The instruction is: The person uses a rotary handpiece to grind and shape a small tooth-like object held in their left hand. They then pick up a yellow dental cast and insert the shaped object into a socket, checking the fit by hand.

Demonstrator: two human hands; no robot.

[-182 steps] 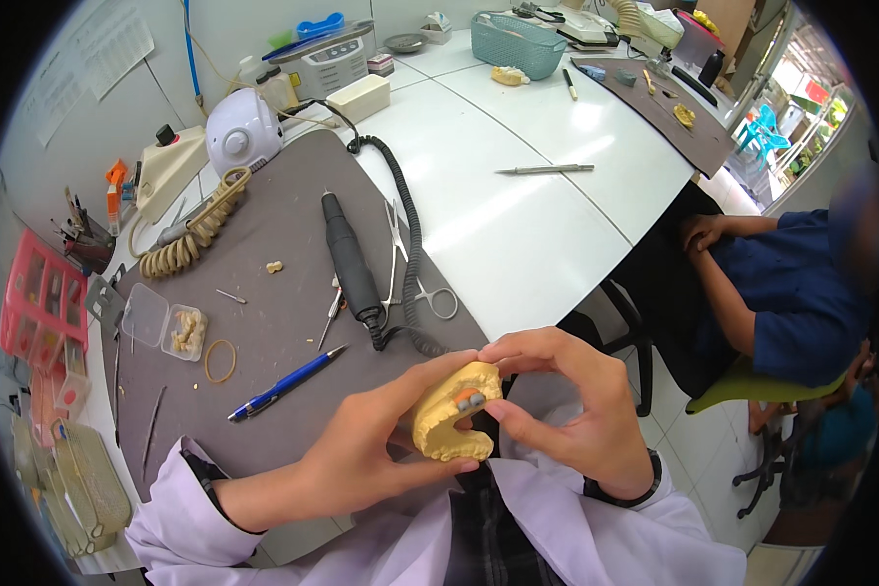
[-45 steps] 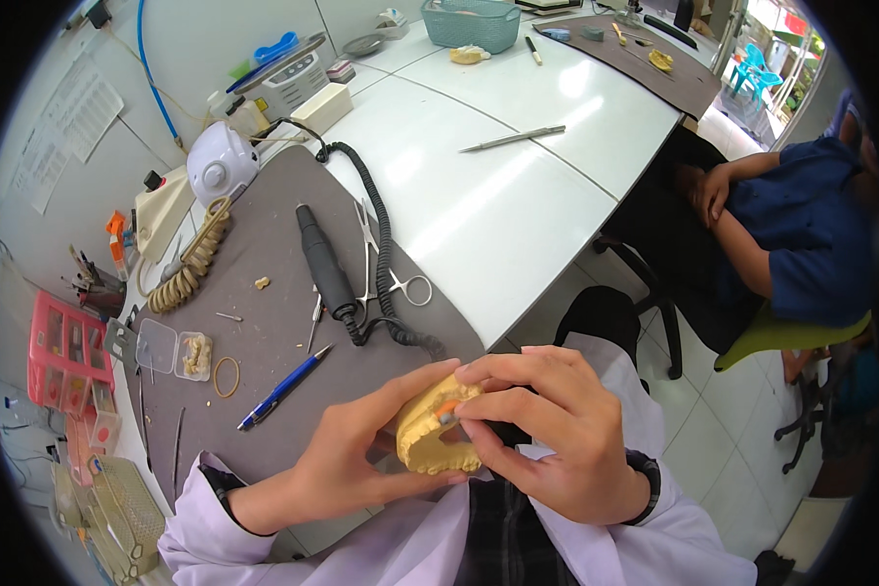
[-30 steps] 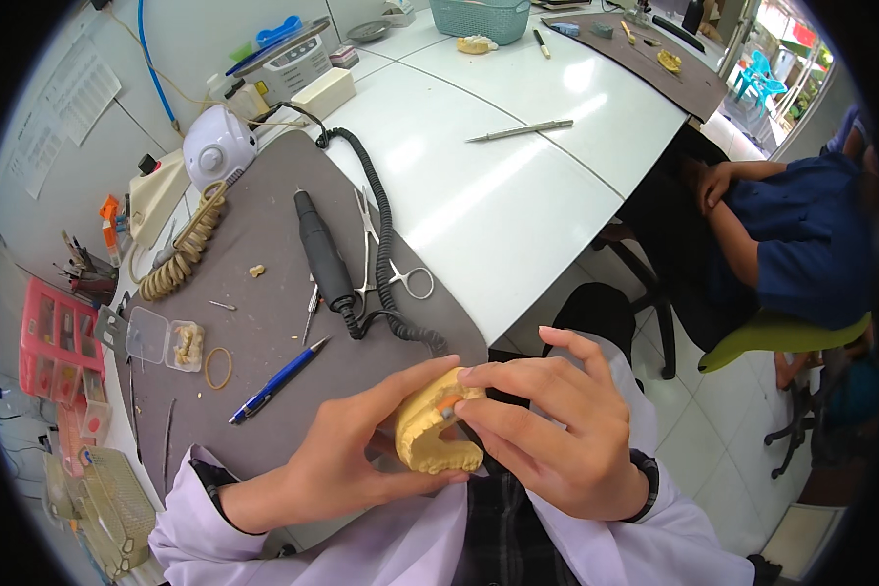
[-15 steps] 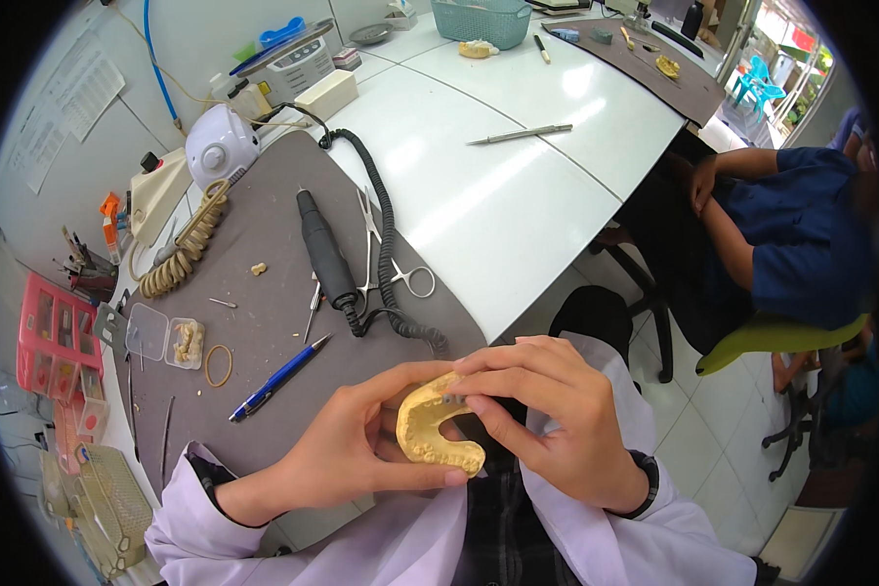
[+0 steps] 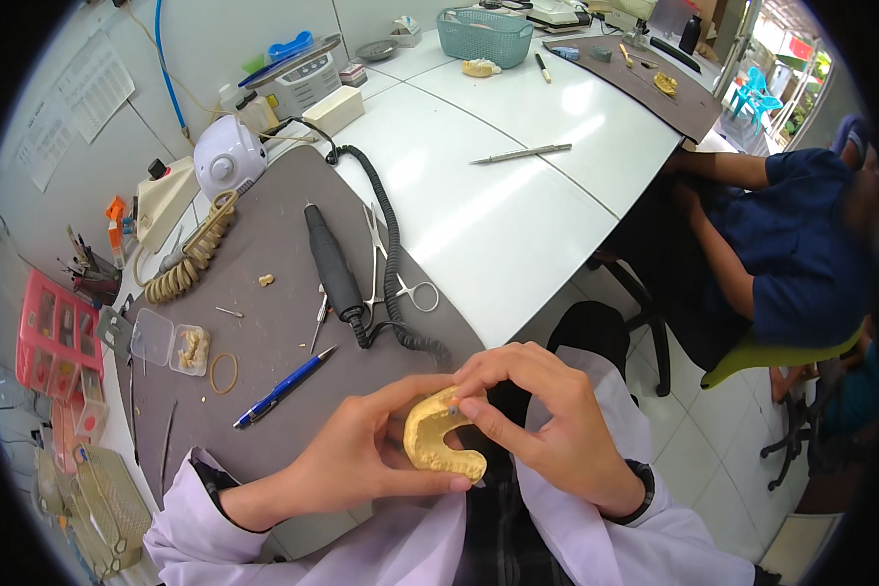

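Over my lap, close to the bench edge, I hold a yellow horseshoe-shaped dental cast (image 5: 425, 445) with a row of teeth along its curve. My left hand (image 5: 347, 451) wraps its outer side, thumb along the lower end and fingers behind. The thumb and fingertips of my right hand (image 5: 566, 420) pinch the cast's upper end, partly covering it. A small grey spot shows on the cast beside those fingertips. Nearest to the hands on the grey mat (image 5: 273, 322) lies a blue pen (image 5: 283, 388). Beyond it rests a black rotary handpiece (image 5: 334, 264) with a coiled cord.
Scissor-handled forceps (image 5: 425, 296) lie beside the handpiece. A clear box (image 5: 191, 349) of tooth-coloured pieces and a rubber band (image 5: 224, 373) are left. A metal instrument (image 5: 521, 153) and teal basket (image 5: 483, 39) are farther off. A co-worker in blue (image 5: 801, 234) sits right.
My right fingers have shifted slightly and curled more at the cast's upper end. Both hands still hold the cast. The view has moved a little; the co-worker's arms have shifted.
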